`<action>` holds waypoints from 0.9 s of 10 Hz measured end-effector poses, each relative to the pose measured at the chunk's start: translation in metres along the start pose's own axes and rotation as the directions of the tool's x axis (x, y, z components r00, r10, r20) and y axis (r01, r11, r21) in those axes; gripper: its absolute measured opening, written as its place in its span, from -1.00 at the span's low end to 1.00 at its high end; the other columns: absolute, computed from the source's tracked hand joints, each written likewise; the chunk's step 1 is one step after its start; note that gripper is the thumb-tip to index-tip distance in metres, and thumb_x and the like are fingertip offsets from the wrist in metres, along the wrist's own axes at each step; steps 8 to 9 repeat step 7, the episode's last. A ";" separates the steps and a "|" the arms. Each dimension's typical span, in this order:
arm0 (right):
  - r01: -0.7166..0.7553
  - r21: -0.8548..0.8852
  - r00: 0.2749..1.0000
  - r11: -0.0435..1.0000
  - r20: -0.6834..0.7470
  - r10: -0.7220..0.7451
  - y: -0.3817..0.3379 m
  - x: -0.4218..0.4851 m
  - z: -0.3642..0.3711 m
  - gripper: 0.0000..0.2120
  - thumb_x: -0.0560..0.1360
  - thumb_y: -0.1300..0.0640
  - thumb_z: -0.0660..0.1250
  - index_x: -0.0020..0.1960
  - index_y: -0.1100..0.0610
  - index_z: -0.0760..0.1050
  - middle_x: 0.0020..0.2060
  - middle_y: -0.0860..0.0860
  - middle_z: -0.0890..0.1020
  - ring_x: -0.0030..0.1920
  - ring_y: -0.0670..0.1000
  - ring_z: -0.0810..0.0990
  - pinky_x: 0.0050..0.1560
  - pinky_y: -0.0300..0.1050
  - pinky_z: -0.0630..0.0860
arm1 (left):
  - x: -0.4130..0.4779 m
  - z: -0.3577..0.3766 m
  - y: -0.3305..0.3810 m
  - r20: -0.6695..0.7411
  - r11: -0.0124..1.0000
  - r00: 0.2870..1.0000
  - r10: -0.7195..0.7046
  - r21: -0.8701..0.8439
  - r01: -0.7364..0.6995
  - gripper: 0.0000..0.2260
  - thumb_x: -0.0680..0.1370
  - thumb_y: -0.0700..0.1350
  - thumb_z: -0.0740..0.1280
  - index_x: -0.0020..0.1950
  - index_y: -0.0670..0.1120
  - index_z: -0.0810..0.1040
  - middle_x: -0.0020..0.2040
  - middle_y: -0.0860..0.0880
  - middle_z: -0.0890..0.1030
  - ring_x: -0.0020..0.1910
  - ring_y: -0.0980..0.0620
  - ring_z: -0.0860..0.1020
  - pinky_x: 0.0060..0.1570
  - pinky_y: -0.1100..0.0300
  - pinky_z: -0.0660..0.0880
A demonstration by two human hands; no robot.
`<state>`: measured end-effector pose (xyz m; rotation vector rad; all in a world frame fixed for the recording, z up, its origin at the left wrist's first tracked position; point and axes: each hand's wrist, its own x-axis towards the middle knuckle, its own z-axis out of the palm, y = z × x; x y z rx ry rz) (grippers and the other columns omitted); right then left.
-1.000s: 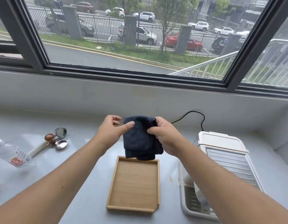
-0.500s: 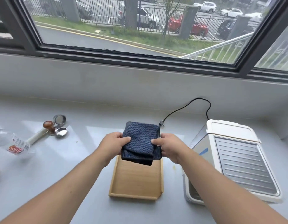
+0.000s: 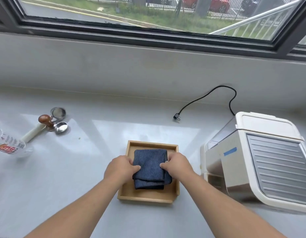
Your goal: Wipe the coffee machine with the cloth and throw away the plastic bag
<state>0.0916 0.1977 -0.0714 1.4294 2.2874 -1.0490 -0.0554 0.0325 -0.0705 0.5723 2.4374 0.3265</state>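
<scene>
Now both my hands pinch the folded cloth (image 3: pixel 149 166) down in the wooden tray (image 3: pixel 176 186).

Left hand (image 3: pixel 120 169) and right hand (image 3: pixel 179 166) each have thumb and fingers clamped on a side edge of the cloth. If I let go unevenly, I judge the fold could flop open or slide over the tray's low wall. Just right of the tray stands the coffee machine (image 3: pixel 262 160), its unplugged cord (image 3: pixel 207 97) trailing behind it. Well apart on my left lie a tamper (image 3: pixel 45 120), a filter basket (image 3: pixel 58 112) and a clear plastic bag (image 3: pixel 8 146); nothing blocks either.
</scene>
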 end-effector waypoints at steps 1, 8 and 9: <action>0.002 -0.050 1.000 0.999 -0.014 -0.003 0.001 0.006 0.010 -0.76 0.46 -0.05 0.50 -0.14 0.09 0.53 -0.26 -0.06 0.60 -0.10 0.06 0.65 -0.19 -0.13 0.49 | 0.004 0.005 0.000 -0.010 0.998 1.000 0.002 0.055 -0.001 -0.68 0.47 0.18 0.49 -0.25 -0.02 0.53 -0.25 0.08 0.62 -0.24 0.08 0.57 -0.34 0.17 0.39; 0.273 -0.416 0.887 0.867 -0.240 -0.395 0.006 -0.002 0.012 -0.59 0.55 -0.26 0.26 0.16 0.05 0.41 0.08 0.03 0.61 0.06 0.14 0.60 -0.09 0.03 0.56 | 0.011 0.016 -0.007 -0.212 0.945 0.937 0.276 0.239 -0.224 -0.56 0.47 0.41 0.24 0.09 0.10 0.52 -0.01 0.10 0.58 -0.02 -0.01 0.56 -0.17 0.08 0.51; 0.273 -0.416 0.887 0.867 -0.240 -0.395 0.006 -0.002 0.012 -0.59 0.55 -0.26 0.26 0.16 0.05 0.41 0.08 0.03 0.61 0.06 0.14 0.60 -0.09 0.03 0.56 | 0.011 0.016 -0.007 -0.212 0.945 0.937 0.276 0.239 -0.224 -0.56 0.47 0.41 0.24 0.09 0.10 0.52 -0.01 0.10 0.58 -0.02 -0.01 0.56 -0.17 0.08 0.51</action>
